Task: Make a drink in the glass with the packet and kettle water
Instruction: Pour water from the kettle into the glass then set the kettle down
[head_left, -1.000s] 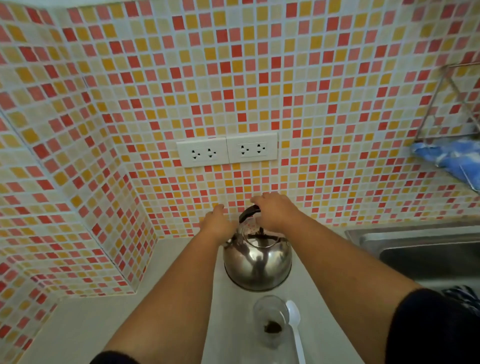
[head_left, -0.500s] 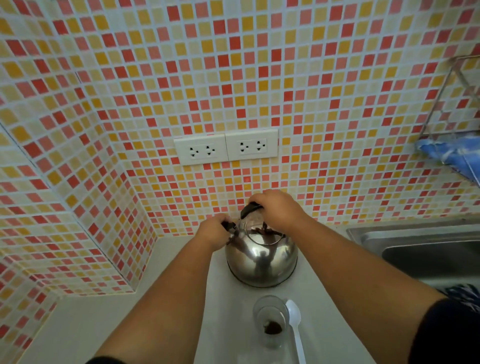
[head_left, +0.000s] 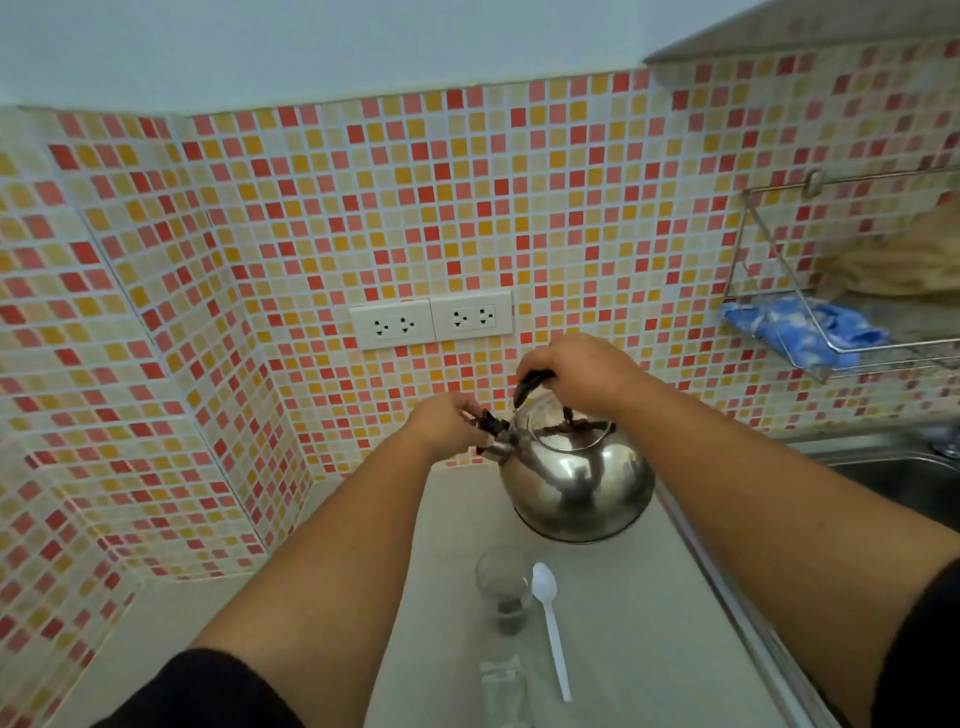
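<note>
A shiny steel kettle (head_left: 576, 483) is held tilted above the grey counter (head_left: 447, 519). My right hand (head_left: 582, 371) is shut on its black handle at the top. My left hand (head_left: 447, 423) pinches the black cap on the spout, which points left. Nearer to me stands a clear glass (head_left: 504, 590) with dark powder at its bottom. A white plastic spoon (head_left: 550, 623) lies just right of the glass. A pale packet (head_left: 501, 686) lies on the counter in front of the glass.
Tiled walls close the counter at the back and left, with two white sockets (head_left: 431, 319) above the kettle. A steel sink (head_left: 893, 478) lies at the right. A wire rack (head_left: 831, 338) with a blue cloth hangs above it.
The kettle has risen off the counter and tilted, shifting slightly right. My left hand has taken hold of the spout cap. The view has tipped, showing more wall and the packet.
</note>
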